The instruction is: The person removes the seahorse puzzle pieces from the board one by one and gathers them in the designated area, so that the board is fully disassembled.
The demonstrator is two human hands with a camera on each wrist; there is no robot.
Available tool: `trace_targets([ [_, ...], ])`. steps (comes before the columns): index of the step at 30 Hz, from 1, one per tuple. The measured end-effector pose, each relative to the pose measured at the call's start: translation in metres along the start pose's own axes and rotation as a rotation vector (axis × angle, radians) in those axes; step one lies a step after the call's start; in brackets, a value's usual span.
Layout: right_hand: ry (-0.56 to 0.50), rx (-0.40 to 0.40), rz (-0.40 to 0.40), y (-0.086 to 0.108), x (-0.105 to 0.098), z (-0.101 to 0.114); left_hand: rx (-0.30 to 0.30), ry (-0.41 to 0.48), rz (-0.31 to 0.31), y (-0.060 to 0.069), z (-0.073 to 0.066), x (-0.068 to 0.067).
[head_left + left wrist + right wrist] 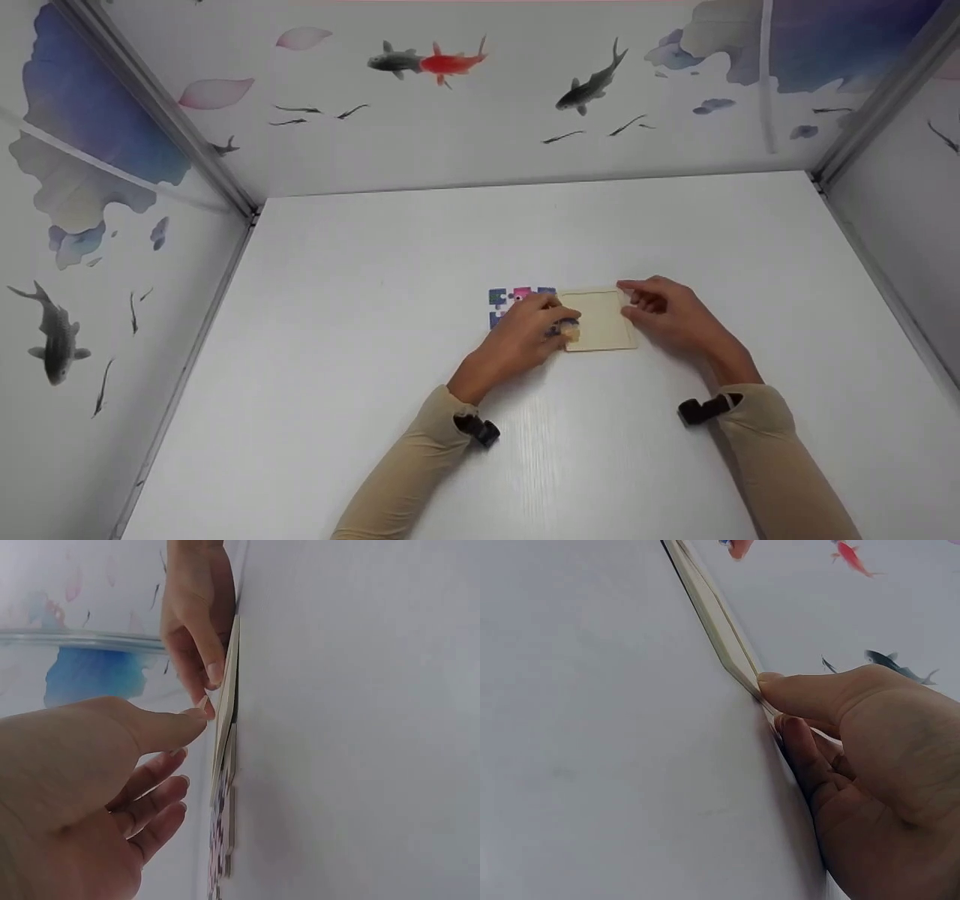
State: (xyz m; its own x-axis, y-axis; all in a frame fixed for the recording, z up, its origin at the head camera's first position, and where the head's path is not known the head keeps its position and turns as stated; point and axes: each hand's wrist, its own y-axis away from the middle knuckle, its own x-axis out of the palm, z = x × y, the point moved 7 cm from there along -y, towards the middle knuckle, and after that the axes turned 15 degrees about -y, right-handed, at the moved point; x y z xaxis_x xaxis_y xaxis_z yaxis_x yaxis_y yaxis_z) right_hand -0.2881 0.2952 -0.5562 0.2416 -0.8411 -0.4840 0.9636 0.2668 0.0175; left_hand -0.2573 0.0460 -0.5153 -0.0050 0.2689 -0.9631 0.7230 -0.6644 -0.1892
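A shallow pale wooden puzzle tray (600, 322) lies on the white table in front of the person. My right hand (671, 311) pinches its right edge, with the thumb (795, 694) on the rim in the right wrist view. Between the thumb and fingers of my left hand (521, 334) is a small jigsaw piece (571, 331), seen edge-on in the left wrist view and partly hidden by the fingers. Beneath and behind that hand, several colourful jigsaw pieces (497, 297) lie by the tray's left side, blue and pink on top.
The white table (375, 300) spreads around the puzzle. Upright white panels (480, 135) printed with fish and petals stand at the back and both sides. Each wrist carries a small black camera mount (478, 430) at the sleeve cuff.
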Motion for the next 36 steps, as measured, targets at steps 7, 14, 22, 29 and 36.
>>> trace_targets([
  [7,-0.010,-0.006,-0.008,0.001,0.000,0.000,-0.053,0.036,-0.020,0.023,0.026,-0.012],
  [14,-0.036,0.012,-0.024,0.002,-0.001,-0.002,-0.108,0.057,0.021,0.048,0.047,-0.013],
  [22,-0.053,0.018,-0.026,0.002,0.000,-0.001,-0.143,0.038,0.068,0.064,0.063,-0.013],
  [29,-0.037,-0.002,-0.029,0.001,-0.001,-0.001,-0.190,0.120,0.105,0.071,0.074,-0.013],
  [36,-0.034,-0.001,-0.025,0.001,-0.001,-0.002,-0.213,0.105,0.118,0.074,0.080,-0.014],
])
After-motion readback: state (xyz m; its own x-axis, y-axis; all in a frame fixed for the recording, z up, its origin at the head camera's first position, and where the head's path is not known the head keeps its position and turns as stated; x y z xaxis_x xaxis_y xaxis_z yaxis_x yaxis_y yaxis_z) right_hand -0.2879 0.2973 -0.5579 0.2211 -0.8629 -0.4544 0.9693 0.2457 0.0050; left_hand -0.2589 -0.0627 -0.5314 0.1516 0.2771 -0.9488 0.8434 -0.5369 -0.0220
